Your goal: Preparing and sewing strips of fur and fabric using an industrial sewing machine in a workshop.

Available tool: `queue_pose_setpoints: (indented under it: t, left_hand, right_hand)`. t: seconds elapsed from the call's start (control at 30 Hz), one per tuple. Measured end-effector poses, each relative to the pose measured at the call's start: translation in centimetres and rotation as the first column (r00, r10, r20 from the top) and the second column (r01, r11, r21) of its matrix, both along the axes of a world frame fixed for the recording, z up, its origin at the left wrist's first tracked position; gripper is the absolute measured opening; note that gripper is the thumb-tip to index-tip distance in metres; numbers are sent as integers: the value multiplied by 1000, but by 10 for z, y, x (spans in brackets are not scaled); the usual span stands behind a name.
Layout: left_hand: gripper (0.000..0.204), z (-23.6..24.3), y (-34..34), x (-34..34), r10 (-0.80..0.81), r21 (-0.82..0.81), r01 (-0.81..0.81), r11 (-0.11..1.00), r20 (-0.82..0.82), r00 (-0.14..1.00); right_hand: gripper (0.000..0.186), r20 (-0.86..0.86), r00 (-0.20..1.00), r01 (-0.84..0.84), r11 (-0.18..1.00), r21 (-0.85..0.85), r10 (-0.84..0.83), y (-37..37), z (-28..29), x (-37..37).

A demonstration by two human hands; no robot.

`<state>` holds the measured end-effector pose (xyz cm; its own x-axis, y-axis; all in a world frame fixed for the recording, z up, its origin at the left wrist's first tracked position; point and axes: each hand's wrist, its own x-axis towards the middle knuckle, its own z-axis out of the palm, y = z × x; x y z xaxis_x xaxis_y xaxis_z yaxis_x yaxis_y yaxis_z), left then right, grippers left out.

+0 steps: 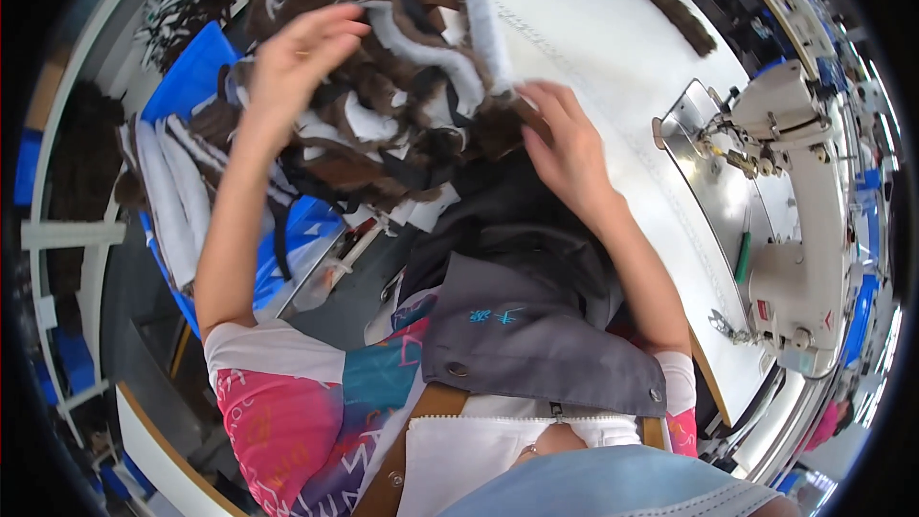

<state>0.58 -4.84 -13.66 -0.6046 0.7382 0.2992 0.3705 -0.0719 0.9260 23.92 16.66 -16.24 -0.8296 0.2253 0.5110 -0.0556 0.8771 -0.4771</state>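
A large heap of fur strips (373, 120), brown on the fur side and white on the back, lies in front of me at the left. Raised over the heap's left side is my left hand (302, 62), its fingers apart and nothing in them. My right hand (567, 148) closes on the end of a fur strip (504, 123) at the heap's right edge. From there a long white-backed strip (485, 24) runs away across the table. Part of the held end is hidden behind my fingers, and both hands are slightly blurred.
A white sewing machine (799, 211) stands on the white table (613, 57) at the right, with a green-handled tool (744, 257) beside it. One brown fur strip (661, 0) lies at the table's far side. Blue bins (196, 67) and shelving (72, 235) stand left.
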Motion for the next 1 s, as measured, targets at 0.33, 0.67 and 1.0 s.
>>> queue_pose_setpoints:
  t: [0.33,0.67,1.0]
  left_hand:
    - [29,6,80,102,-364,-46,458,888,540,759]
    - [30,8,143,166,-108,202,158,967,-239,965]
    - [39,171,226,165,-545,229,640,734,-363,755]
  right_hand:
    - [24,72,991,47,217,-975,109,69,14,-38]
    - [42,-72,997,-62,-263,-963,30,65,43,111]
    - [78,-230,935,8,664,-748,-270,76,74,133]
